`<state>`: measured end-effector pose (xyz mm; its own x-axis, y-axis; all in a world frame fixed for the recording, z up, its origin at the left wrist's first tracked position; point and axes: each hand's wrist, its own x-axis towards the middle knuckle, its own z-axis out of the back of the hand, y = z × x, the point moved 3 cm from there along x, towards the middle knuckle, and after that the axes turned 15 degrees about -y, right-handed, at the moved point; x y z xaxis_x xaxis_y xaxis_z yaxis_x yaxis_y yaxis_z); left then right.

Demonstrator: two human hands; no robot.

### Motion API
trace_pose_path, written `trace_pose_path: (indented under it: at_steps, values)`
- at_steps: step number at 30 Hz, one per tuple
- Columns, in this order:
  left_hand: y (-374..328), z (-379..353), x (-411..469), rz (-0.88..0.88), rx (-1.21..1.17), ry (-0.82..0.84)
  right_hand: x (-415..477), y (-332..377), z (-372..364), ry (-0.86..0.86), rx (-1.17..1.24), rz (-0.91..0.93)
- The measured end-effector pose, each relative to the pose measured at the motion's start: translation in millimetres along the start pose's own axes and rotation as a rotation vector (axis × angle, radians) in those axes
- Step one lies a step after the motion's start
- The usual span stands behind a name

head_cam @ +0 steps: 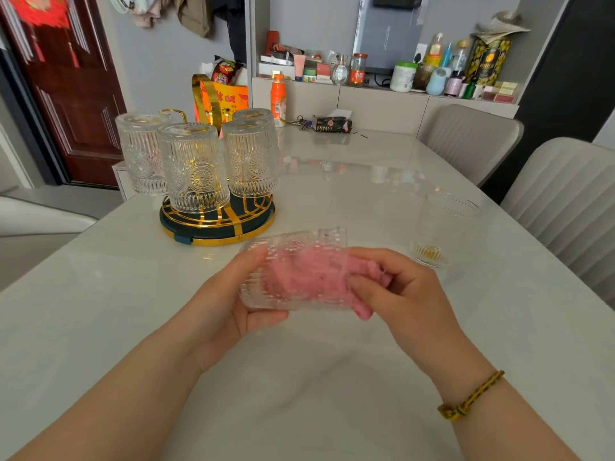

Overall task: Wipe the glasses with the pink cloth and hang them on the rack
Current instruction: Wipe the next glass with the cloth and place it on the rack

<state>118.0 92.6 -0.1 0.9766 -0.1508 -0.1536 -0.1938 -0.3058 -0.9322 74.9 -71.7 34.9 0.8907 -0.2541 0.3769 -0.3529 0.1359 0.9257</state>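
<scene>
My left hand (pixel 233 304) grips a ribbed clear glass (pixel 266 294) lying on its side above the white table (pixel 332 377). The pink cloth (pixel 309 277) is stuffed inside the glass, and its end sticks out of the mouth on the right. My right hand (pixel 399 294) pinches that end of the cloth at the mouth. The gold rack (pixel 216 227) with a dark round base stands at the back left and carries several glasses upside down, one of them in front (pixel 193 168). Another glass (pixel 439 227) stands upright on the table to the right.
An orange bottle (pixel 278 99), a tissue box (pixel 332 124) and keys sit at the table's far end. An orange gift bag (pixel 223 101) stands behind the rack. Two padded chairs (pixel 565 211) line the right side. A cluttered shelf runs along the back wall.
</scene>
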Motion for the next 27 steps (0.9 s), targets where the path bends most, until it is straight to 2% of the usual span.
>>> trace_pose_path:
  at_steps: [6,8,10,14,17,20,22,24,27]
  values:
    - [-10.1,12.4,7.2,-0.109,-0.218,-0.086,6.8,4.1,16.8,-0.238,0.259,-0.124]
    - [-15.0,15.7,8.0,-0.143,-0.277,-0.099,8.0,1.4,16.5,-0.247,0.314,-0.191]
    - [-17.1,15.7,7.6,-0.167,-0.307,-0.097,6.5,-5.0,12.2,-0.161,0.333,-0.278]
    - [-14.2,9.7,4.4,-0.186,-0.329,-0.056,0.3,-15.4,2.8,0.132,0.409,-0.441]
    - [-13.2,5.8,1.7,-0.175,-0.339,-0.041,-1.2,-11.9,-0.1,0.182,0.540,-0.523]
    - [-9.7,2.3,-1.0,-0.149,-0.292,-0.033,-3.0,-18.7,-3.0,-0.043,0.385,-0.612]
    - [-5.6,-0.9,-3.1,-0.126,-0.269,-0.019,-3.6,-24.7,0.0,-0.203,0.255,-0.581]
    - [-4.3,-3.3,-4.4,-0.121,-0.297,-0.002,-3.5,-25.4,4.2,-0.288,0.248,-0.570]
    - [-9.4,-2.0,-4.3,-0.175,-0.393,0.013,-3.8,-26.8,5.6,-0.314,0.338,-0.686]
